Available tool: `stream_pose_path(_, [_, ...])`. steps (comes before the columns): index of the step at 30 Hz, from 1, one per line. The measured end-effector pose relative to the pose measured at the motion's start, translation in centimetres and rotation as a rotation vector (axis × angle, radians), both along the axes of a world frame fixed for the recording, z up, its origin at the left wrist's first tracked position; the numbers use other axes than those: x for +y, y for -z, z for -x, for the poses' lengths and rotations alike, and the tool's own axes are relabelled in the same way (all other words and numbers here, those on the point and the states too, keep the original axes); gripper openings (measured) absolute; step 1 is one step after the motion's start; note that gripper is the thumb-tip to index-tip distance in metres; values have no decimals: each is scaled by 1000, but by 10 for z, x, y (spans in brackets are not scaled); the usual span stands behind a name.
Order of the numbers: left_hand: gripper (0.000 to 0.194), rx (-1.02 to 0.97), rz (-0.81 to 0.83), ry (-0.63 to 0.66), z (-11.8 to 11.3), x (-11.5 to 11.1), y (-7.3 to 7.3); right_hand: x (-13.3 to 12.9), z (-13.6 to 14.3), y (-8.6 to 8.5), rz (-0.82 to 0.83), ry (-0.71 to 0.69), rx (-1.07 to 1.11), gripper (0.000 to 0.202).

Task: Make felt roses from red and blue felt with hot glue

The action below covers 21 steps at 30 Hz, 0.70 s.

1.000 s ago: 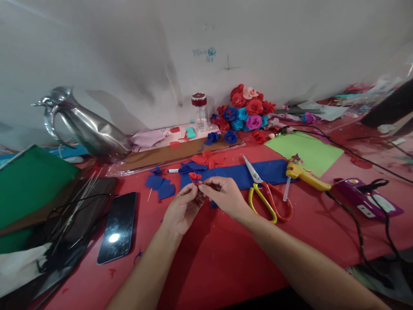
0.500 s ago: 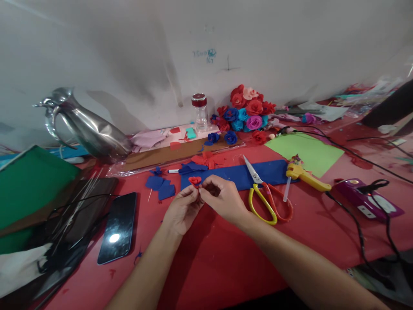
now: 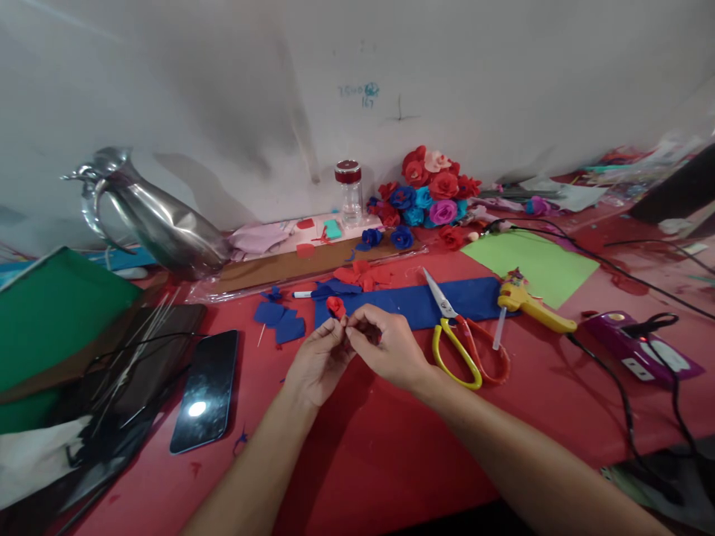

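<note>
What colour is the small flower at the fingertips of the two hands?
The small flower is red; it shows best in the head view.

The left hand (image 3: 317, 365) and right hand (image 3: 388, 346) pinch a red flower (image 3: 336, 306) over the red table (image 3: 385, 454).

The small red paper flower (image 3: 336, 307) between the hands shows another shape; one second ago it looked like a loose, pointed fold, half a second ago its top was spread wide, and now it appears narrower and rounder, tilted to another side; the fingers of the right hand (image 3: 388, 346) are arched a little more than one second ago (the difference is small); the view has also slid slightly, so the things on the surface (image 3: 363, 447) appear somewhat further right.
</note>
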<state>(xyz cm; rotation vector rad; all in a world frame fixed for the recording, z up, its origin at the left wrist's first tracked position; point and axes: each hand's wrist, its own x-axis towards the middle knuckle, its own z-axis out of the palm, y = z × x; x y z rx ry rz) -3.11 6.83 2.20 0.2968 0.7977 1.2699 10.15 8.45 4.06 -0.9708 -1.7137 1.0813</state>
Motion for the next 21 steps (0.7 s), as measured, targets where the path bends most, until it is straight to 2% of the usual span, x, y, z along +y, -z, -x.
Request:
stream_pose_path(5, [21, 38, -38, -12, -1, 0, 2, 2, 1, 3, 21, 38, 26, 4])
stream_pose_path(10, [22, 36, -59, -14, -2, 0, 0, 4, 1, 6, 112, 21, 113, 8])
stream_pose_path(16, [24, 12, -52, -23, -3, -1, -1, 9, -1, 6, 249, -79, 163, 18])
stream_pose_path(21, [24, 5, -41, -18, -2, 0, 2, 11, -2, 5, 212, -102, 159, 13])
